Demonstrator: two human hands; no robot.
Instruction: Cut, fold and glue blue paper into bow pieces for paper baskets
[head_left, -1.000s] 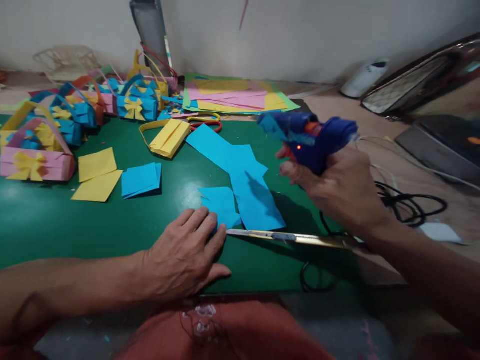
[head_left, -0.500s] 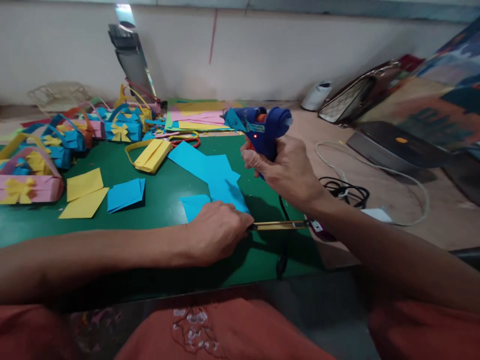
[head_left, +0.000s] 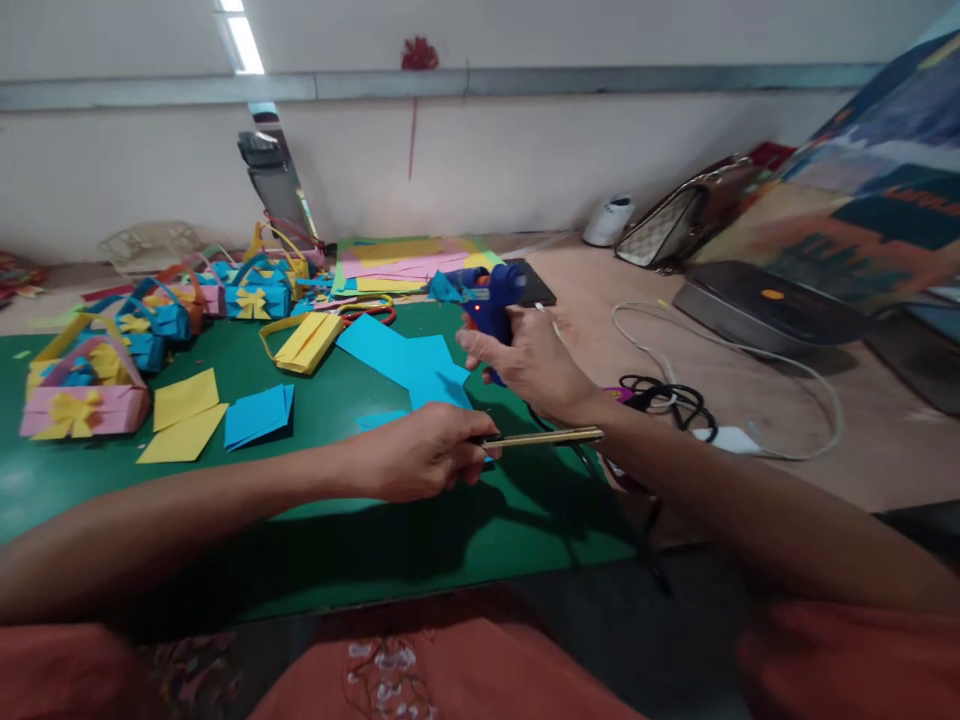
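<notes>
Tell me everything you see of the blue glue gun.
The glue gun has a dark-blue, plastic-looking body, a reddish trigger and a lit red light on its side. Lighter blue material covers its front, which points toward the picture's left. The right hand grips its handle, holding it above the green mat. Blur hides finer details.

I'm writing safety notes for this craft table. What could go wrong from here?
The left hand's grip holds a cutter, its far end close to the right forearm in this view; a slip might scratch the arm.
The right hand's grip holds a glue gun whose red light is lit; it may be hot and could drip on the blue paper.
The coiled black cord beside that forearm might snag the arm.
</notes>
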